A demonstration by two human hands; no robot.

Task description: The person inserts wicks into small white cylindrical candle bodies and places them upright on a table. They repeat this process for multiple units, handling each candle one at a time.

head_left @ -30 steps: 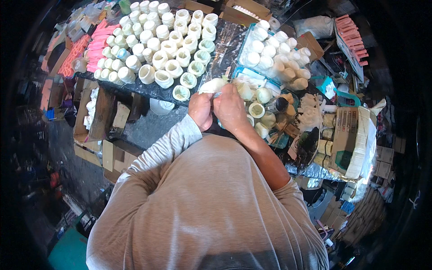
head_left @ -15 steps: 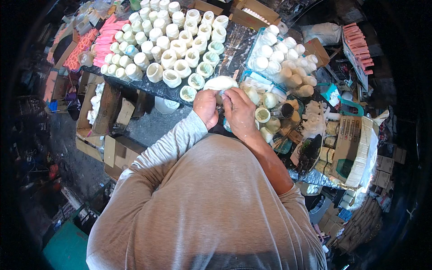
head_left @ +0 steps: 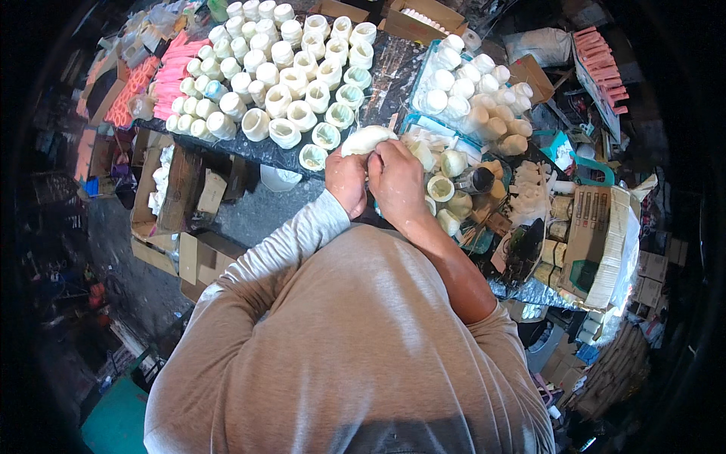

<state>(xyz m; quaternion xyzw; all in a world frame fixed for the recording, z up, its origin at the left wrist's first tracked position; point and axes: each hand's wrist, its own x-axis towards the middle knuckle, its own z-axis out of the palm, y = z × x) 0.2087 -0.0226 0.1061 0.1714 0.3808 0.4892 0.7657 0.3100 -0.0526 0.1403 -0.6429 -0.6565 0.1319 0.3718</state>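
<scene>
A cream-white, smooth rounded piece [head_left: 368, 140] is held between my two hands at the front edge of the table. My left hand [head_left: 346, 181] is closed on its left side, thumb toward the middle. On the other side my right hand [head_left: 398, 180] is closed too, fingers curled against its near edge. The underside of the piece is hidden by my hands. Just left stand rows of hollow cream jar-shaped pieces [head_left: 284, 133], open ends up in the nearer rows. Close to my right hand lie more cream cup shapes [head_left: 440, 188].
A blue tray [head_left: 414, 97] of white and cream rounded pieces stands at the right. Beside it are a dark glass jar [head_left: 479, 181] and a cardboard box [head_left: 586, 234]. Pink pieces [head_left: 175, 66] lie far left. Open cartons [head_left: 198, 261] sit below the table's left side.
My right hand has turned and its fingers have curled in closer to my left hand. The cream piece stays in both hands. The view has shifted slightly.
</scene>
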